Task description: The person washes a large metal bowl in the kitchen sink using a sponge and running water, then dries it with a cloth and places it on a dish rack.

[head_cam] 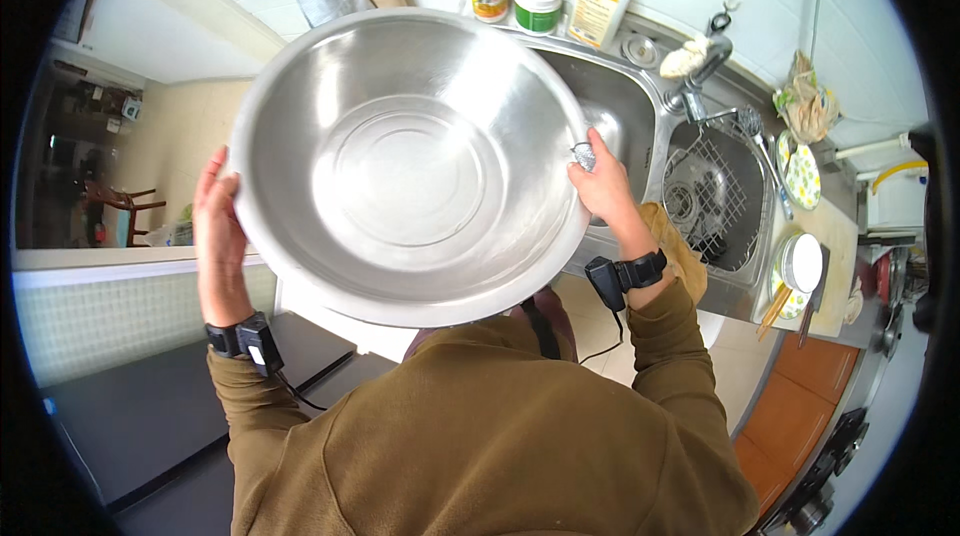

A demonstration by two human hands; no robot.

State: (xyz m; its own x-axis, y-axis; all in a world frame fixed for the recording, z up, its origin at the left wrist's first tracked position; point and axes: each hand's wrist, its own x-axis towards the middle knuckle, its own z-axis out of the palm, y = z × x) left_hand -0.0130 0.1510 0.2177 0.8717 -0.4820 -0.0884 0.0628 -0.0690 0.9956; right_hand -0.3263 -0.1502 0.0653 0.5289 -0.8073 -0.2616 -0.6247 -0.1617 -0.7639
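Note:
A large round stainless steel basin (405, 176) is held up in front of my chest, its inside facing up towards me. My left hand (217, 206) grips the rim on the left, its fingers partly hidden behind the wall. On the opposite side, my right hand (609, 191) has hold of the rim. A small silvery mesh piece, apparently a steel wool scourer (583, 156), shows between the right thumb and fingers. Light reflects off the basin's bare inner surface. Behind its right edge lies part of a sink bowl (634, 101).
A tap (697, 90) rises behind the double sink; a wire rack (712, 191) sits in the smaller bowl. Several bottles and tubs, including a green-and-white tub (538, 3), line the back ledge. Chopsticks (774, 311) and a cutting board (836, 266) lie right. A grey refrigerator-like cabinet (142, 416) stands left.

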